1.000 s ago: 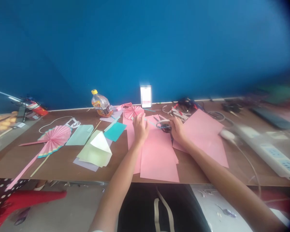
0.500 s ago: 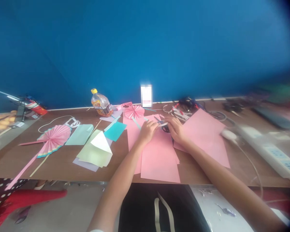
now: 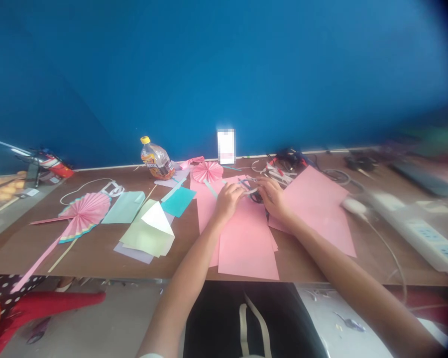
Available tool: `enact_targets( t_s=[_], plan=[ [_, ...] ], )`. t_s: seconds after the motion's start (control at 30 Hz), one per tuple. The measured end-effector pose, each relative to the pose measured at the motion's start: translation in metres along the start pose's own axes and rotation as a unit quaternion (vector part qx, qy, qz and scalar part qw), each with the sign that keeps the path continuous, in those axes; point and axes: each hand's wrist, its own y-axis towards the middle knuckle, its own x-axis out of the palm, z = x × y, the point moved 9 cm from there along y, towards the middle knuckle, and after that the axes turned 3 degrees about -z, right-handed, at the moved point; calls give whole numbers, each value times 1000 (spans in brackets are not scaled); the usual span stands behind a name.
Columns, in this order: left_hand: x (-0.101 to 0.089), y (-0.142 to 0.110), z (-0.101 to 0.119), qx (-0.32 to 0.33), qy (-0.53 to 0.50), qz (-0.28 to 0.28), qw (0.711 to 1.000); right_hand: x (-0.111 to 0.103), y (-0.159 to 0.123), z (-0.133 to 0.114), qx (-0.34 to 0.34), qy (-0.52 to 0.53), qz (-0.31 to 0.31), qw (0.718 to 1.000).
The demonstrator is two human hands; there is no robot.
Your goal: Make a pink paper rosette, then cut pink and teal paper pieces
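My left hand [image 3: 229, 199] is closed, its fingertips pinching one end of a thin pale strip [image 3: 251, 191]. Closed on the strip's other end is my right hand [image 3: 271, 194]; what the strip is made of is too small to tell. Both hands are over pink paper sheets [image 3: 246, 238] lying on the table. A dark object [image 3: 257, 198], partly covered by my right hand, lies below the strip. Just beyond my left hand is a pleated pink paper rosette [image 3: 207, 172]. Another pink sheet [image 3: 317, 209] lies to the right of my right hand.
On the left are a pink folded fan [image 3: 85, 211], green paper [image 3: 149, 238], a teal sheet [image 3: 178, 201] and a bottle [image 3: 157, 161]. A phone-like bright panel [image 3: 226, 147] stands at the wall. Cables and a power strip [image 3: 429, 241] are on the right.
The strip between my hands has shifted slightly and looks more bowed. Both hands stay in nearly the same place, and the view has moved a little.
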Motion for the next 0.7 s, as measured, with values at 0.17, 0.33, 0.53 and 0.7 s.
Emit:
enact_targets(
  t_s=[0.17,0.33,0.53,0.7],
  plan=[
    [0,-1,-1,-8,-27,-5,1000,-4,-2,10,40,4,15,999],
    [1,-3,-4,-20,-38,-8,999,-7,-4,15,78,4,16,997],
    [0,-3,-5,-29,-60,-1,998,-7,-4,16,78,11,23,997],
    [-4,-4,-12,-62,-83,22,994,-7,-7,25,90,9,28,996]
  ],
)
